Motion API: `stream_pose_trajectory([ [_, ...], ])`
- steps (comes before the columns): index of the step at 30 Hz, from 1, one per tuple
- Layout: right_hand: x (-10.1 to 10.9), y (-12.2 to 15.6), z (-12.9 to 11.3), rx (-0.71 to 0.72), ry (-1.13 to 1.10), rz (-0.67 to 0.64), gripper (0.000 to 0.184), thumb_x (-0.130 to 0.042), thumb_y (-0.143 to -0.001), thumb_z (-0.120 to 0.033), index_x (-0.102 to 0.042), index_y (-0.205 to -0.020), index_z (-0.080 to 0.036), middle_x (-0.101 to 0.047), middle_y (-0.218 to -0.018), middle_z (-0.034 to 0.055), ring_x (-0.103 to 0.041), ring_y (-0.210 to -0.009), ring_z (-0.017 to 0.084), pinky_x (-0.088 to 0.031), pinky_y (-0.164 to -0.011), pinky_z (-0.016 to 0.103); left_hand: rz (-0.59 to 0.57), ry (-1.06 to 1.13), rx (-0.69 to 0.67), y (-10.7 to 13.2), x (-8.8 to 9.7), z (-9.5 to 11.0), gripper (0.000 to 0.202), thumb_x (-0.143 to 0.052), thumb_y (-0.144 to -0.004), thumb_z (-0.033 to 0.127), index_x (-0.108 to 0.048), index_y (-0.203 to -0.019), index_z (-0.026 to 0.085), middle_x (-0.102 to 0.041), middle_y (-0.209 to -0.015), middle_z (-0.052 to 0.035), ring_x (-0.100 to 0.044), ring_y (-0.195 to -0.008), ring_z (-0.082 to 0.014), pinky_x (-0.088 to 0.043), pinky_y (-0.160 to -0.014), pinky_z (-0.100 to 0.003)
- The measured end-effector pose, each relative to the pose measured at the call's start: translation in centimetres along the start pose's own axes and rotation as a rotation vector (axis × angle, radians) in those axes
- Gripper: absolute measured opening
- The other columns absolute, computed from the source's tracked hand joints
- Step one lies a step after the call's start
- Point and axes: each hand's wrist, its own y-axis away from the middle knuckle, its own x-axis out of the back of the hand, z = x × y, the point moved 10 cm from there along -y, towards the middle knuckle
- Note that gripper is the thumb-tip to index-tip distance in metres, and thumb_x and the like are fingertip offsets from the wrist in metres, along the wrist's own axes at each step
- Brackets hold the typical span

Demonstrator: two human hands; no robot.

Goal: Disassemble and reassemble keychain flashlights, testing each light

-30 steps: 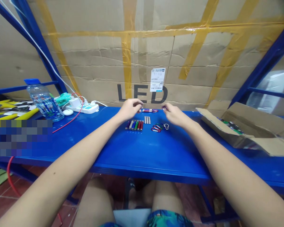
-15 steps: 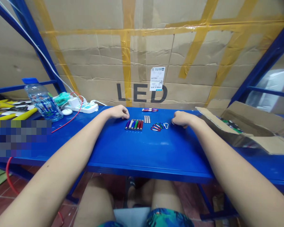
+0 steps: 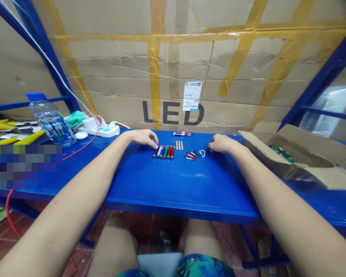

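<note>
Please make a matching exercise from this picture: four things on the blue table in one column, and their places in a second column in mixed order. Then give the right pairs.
Things
1. water bottle
2. row of small flashlights
3. clips
4. open cardboard box

Places
A. at the right end of the table
B. right beside the left hand
C. at the left end, near the power strip
D. between the flashlights and the right hand

Pairs: 1-C; 2-B; 3-D; 4-A
</note>
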Motion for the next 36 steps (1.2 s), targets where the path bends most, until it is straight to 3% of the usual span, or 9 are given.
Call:
stream_pose_trajectory([
  [10,-0.3,0.1,-0.2,0.002,-0.01,-0.028,0.027,-0.061,-0.078,-0.026,-0.069,-0.098,-0.01,-0.072,-0.09,0.0165,-0.064,-0.061,0.021,-0.046,-0.053,0.03,0.016,-0.006,-0.036,0.0,0.0,0.3,0.034,-0.071,-0.068,0.043,-0.074,-0.091,0.019,-0.07,-0.083,-0.0033,-0.057,-0.073,-0.0156,-0.038,-0.067,-0.025],
  [19,-0.2,0.3,-0.3,0.007,-0.007,-0.026,0.025,-0.061,-0.078,-0.025,-0.07,-0.097,-0.011,-0.073,-0.085,0.0142,-0.064,-0.061,0.02,-0.044,-0.052,0.028,0.048,0.031,-0.06,-0.6,0.1,0.0,0.022,-0.062,-0.069,0.028,-0.073,-0.085,0.017,-0.071,-0.082,-0.0047,-0.058,-0.07,-0.0152,-0.042,-0.069,-0.027],
  [36,-0.1,0.6,-0.5,0.006,-0.039,-0.02,0.018,-0.064,-0.077,-0.024,-0.07,-0.09,-0.013,-0.071,-0.079,0.0123,-0.063,-0.059,0.02,-0.044,-0.052,0.03,0.032,0.044,-0.078,-0.4,-0.1,0.8,0.027,-0.064,-0.071,0.031,-0.072,-0.092,0.018,-0.071,-0.085,-0.004,-0.06,-0.075,-0.0169,-0.044,-0.073,-0.028],
])
